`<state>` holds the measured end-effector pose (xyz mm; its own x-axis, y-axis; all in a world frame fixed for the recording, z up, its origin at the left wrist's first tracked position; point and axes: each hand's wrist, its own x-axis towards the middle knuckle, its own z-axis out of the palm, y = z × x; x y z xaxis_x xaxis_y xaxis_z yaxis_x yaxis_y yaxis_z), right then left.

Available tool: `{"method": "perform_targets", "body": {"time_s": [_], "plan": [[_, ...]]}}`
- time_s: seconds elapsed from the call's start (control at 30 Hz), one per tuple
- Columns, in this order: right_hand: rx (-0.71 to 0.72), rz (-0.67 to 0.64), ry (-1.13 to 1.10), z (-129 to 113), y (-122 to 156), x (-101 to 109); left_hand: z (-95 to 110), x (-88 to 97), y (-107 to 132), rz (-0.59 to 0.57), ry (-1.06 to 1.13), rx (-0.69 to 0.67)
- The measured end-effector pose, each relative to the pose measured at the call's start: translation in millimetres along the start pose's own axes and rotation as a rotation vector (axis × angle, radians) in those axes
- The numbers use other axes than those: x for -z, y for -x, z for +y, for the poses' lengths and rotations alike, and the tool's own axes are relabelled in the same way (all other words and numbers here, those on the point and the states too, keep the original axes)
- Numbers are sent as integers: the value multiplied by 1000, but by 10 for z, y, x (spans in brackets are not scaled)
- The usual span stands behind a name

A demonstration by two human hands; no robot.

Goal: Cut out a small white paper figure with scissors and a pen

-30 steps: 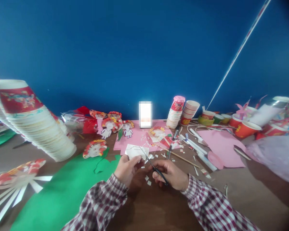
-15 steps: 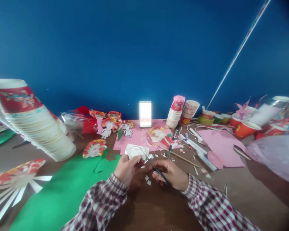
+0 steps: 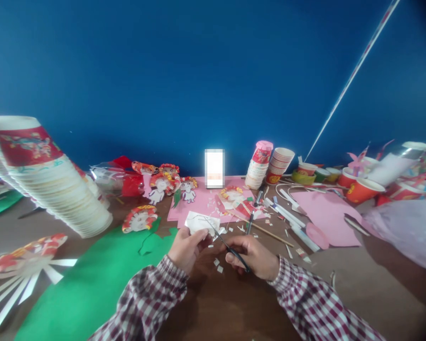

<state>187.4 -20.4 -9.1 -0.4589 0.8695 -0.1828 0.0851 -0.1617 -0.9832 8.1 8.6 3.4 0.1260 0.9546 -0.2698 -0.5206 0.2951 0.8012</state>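
Observation:
Pinched in my left hand (image 3: 189, 246) is a small piece of white paper (image 3: 196, 222) with a dark drawn line on it. My right hand (image 3: 253, 255) grips a pair of black-handled scissors (image 3: 236, 255), fingers around the handles. The blades point up and left and reach the paper's right part; whether they are parted is too fine to tell. Small white paper scraps (image 3: 218, 266) lie on the brown table just below the hands. Beneath my left wrist and forearm spreads a green sheet (image 3: 102, 270).
A tall leaning stack of paper cups (image 3: 60, 184) stands at left. Paper-cup flowers and cut-out figures (image 3: 158, 192) lie behind my left hand. Pink sheets (image 3: 184, 208), a wooden stick (image 3: 270, 233), white glue sticks (image 3: 294, 222) and two shorter cup stacks (image 3: 258, 166) lie beyond and right.
Almost nothing differs. Both hands, the paper and the scissors keep nearly the same place.

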Motion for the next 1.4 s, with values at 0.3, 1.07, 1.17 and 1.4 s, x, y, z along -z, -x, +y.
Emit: {"method": "perform_targets", "body": {"time_s": [0.3, 1.07, 1.17, 1.4], "plan": [[18, -25, 62, 58, -1, 46, 38, 6, 2, -3, -43, 22], [2, -52, 170, 3, 17, 56, 129, 48, -19, -65, -224, 96], [1, -57, 186, 6, 23, 56, 125, 62, -21, -79, -233, 92], [13, -63, 207, -21, 26, 50, 114, 77, -46, -103, -301, 81]]}}
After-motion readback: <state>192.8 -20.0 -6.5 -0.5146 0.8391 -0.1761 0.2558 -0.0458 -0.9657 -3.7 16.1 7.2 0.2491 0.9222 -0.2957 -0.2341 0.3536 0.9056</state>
